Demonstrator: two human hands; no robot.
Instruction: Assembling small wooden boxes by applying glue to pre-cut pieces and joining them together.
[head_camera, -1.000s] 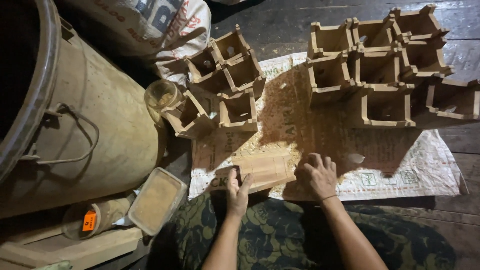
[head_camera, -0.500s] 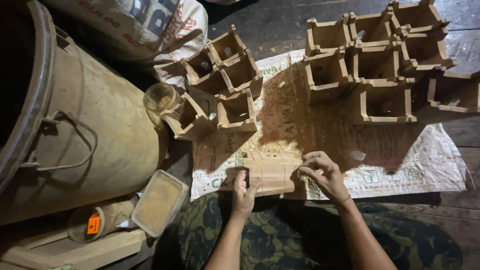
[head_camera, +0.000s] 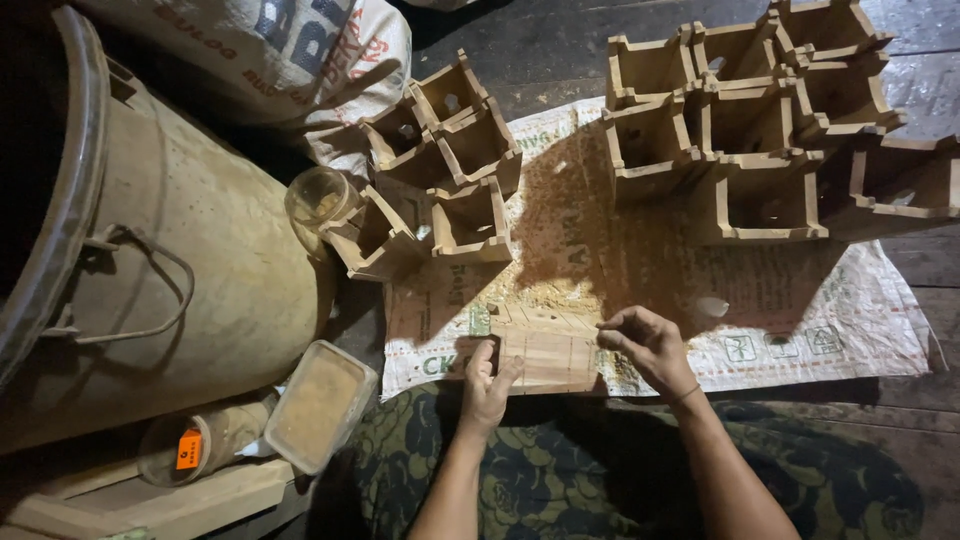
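Left hand (head_camera: 487, 385) pressing wooden panel (head_camera: 545, 350) (near mat edge), right hand (head_camera: 650, 345) alongside

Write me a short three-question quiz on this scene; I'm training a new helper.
1. True or false: the left hand rests on the slat panel.
2. Which side of the sack mat holds more wooden boxes? A left, B right.
3. What stands nearest the drum: the jar or the right hand?

Key: 1 true. 2 B. 3 the jar.
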